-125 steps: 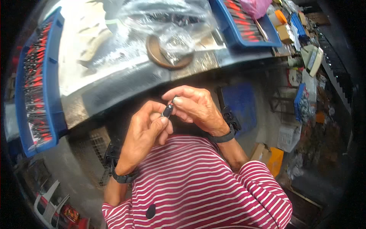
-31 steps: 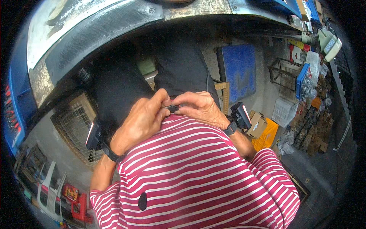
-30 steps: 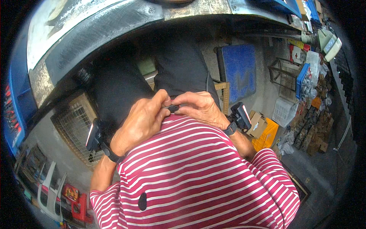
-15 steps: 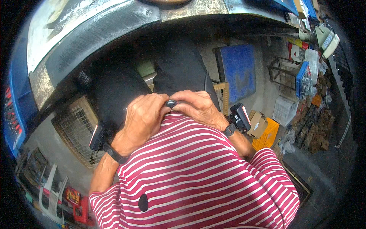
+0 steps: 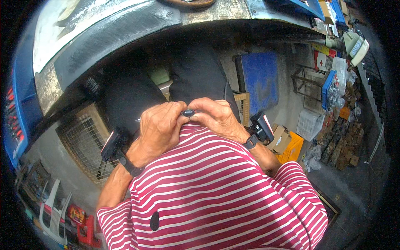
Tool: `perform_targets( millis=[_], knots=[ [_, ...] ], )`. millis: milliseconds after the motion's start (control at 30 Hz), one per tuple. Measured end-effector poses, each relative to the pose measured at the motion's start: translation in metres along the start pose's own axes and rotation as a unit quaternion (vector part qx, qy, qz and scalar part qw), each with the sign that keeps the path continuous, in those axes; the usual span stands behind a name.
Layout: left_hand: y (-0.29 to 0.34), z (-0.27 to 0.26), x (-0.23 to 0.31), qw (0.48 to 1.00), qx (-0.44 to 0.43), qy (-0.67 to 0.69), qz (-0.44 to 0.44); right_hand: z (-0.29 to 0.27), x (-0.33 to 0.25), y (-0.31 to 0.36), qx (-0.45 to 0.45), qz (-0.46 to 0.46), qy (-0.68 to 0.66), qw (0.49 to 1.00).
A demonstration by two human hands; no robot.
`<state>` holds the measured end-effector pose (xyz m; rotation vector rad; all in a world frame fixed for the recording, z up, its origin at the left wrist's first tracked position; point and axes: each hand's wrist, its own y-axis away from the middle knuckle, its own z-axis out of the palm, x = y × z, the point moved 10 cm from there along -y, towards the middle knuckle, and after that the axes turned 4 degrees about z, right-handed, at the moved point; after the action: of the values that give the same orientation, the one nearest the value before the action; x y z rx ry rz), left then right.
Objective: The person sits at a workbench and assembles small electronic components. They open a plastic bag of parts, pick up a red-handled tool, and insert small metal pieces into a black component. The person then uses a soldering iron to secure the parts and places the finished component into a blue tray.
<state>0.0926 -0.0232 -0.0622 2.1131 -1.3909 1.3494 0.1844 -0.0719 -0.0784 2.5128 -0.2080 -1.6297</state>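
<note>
Grey counter (image 5: 125,29) curving across the top, worn and stained. Below, blue panel (image 5: 258,79) propped against pale wall. Wire grate (image 5: 85,141) lower left. Yellow crate (image 5: 291,146) and cluttered boxes right, on concrete floor (image 5: 354,187).

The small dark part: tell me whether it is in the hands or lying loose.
In the hands. The small dark part sits pinched between the fingers of the left hand and the right hand, held just above the striped shirt.
</note>
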Motion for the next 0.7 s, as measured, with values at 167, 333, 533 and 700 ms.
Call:
perform_targets(
  millis=[167,333,533,700],
  knots=[
    [0.001,0.001,-0.007,0.999,-0.016,0.022,-0.032,0.002,0.004,0.000,-0.008,0.024,-0.024,0.999],
    [0.001,0.002,-0.011,0.997,-0.016,0.051,-0.046,0.005,0.019,0.004,-0.024,0.105,-0.078,0.991],
    [0.002,0.005,-0.013,0.996,-0.026,0.058,-0.057,0.005,0.019,0.003,-0.037,0.090,-0.055,0.994],
    [0.001,0.003,-0.013,0.996,-0.016,0.059,-0.057,0.003,0.011,0.002,-0.021,0.042,-0.020,0.999]
  ],
)
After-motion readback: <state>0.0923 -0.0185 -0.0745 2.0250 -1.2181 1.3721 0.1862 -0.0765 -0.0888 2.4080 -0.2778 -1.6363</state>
